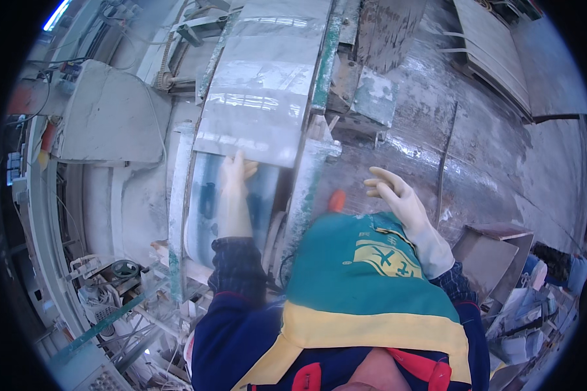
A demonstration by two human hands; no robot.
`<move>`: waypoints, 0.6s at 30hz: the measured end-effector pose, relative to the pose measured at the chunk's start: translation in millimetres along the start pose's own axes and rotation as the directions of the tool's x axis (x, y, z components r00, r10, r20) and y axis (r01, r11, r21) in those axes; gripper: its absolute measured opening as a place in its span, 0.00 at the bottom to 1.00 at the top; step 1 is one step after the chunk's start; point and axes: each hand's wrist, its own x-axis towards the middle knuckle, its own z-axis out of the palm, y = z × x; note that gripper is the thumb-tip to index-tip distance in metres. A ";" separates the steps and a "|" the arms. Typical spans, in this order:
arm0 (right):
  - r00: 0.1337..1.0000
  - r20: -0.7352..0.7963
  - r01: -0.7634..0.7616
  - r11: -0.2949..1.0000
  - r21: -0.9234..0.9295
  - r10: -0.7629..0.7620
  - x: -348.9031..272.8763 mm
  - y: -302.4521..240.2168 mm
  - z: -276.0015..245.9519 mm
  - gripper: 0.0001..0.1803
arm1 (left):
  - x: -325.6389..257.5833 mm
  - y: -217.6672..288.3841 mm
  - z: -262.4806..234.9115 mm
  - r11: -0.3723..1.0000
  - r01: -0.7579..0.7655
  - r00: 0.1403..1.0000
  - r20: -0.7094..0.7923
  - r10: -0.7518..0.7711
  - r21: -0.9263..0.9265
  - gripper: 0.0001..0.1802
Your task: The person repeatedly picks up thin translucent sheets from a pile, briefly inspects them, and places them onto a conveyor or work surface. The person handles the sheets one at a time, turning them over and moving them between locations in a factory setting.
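My left hand [237, 171], in a pale rubber glove, reaches over the conveyor's blue belt [205, 195]. Its fingertips touch the near edge of a glossy pale grey tile [267, 146], with the fingers partly spread rather than wrapped round it. More shiny tiles [261, 78] lie behind that one in a row along the conveyor. My right hand [401, 199], gloved the same way, hovers in front of my green apron [332, 260]. Its fingers are stretched out with the thumb apart, and nothing is in it.
Frosted green-and-white rails [310, 182] border the conveyor. A grey covered block [114, 117] stands to the left, with machine parts [120, 287] below it. Boxy panels [492, 254] stand at the right, near a pile of scraps [528, 326]. A small orange object [336, 201] sits beside the rail.
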 end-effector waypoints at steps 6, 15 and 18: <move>0.999 -0.031 -0.020 0.997 0.070 0.022 -8.5 15.9 -4.0 0.25 | 10.0 -24.1 5.3 0.965 -0.107 0.992 -0.094 0.086 -0.240 0.19; 0.995 -0.053 -0.071 0.983 0.167 0.081 -17.6 27.6 -7.1 0.24 | 12.8 -13.9 -9.8 0.985 -0.023 0.998 0.048 0.031 -0.173 0.22; 0.997 -0.017 -0.070 0.984 0.163 0.074 -14.5 28.6 -2.9 0.25 | 8.4 -9.7 -4.5 0.988 -0.044 0.998 0.041 0.050 -0.151 0.23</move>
